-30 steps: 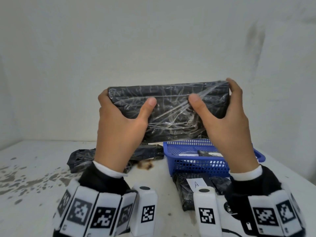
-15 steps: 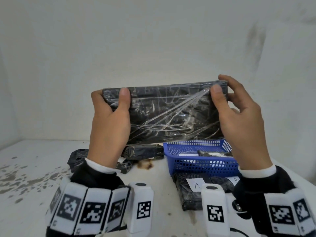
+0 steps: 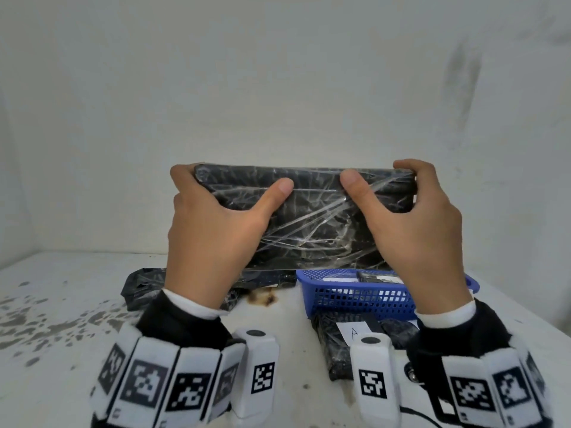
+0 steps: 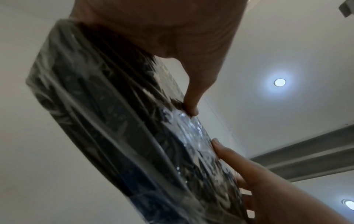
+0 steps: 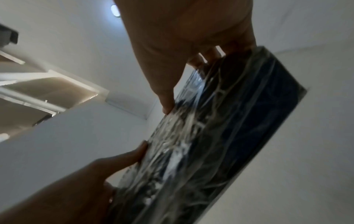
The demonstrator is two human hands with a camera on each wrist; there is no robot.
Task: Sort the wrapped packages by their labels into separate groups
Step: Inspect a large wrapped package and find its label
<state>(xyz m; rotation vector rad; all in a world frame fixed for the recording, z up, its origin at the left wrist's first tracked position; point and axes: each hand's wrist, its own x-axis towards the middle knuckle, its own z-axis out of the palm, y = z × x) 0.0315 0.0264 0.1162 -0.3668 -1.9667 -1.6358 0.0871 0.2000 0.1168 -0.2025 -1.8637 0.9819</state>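
Both hands are up in front of the wall. The left hand [image 3: 213,230] and the right hand [image 3: 414,230] each grip one end of a black wrapped package [image 3: 312,223], thumbs on the near face and fingers curled over the top. The package is held in the air above the table [image 3: 55,350], long side running left to right. Below it a blue basket [image 3: 364,296] holds packages. Another package with an "A" label [image 3: 353,332] lies in front of the basket.

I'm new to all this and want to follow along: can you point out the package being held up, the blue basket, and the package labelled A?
held package [image 3: 312,223], head view, crinkled front face.
blue basket [image 3: 355,299], head view, near mesh wall.
package labelled A [image 3: 353,332], head view, white label.
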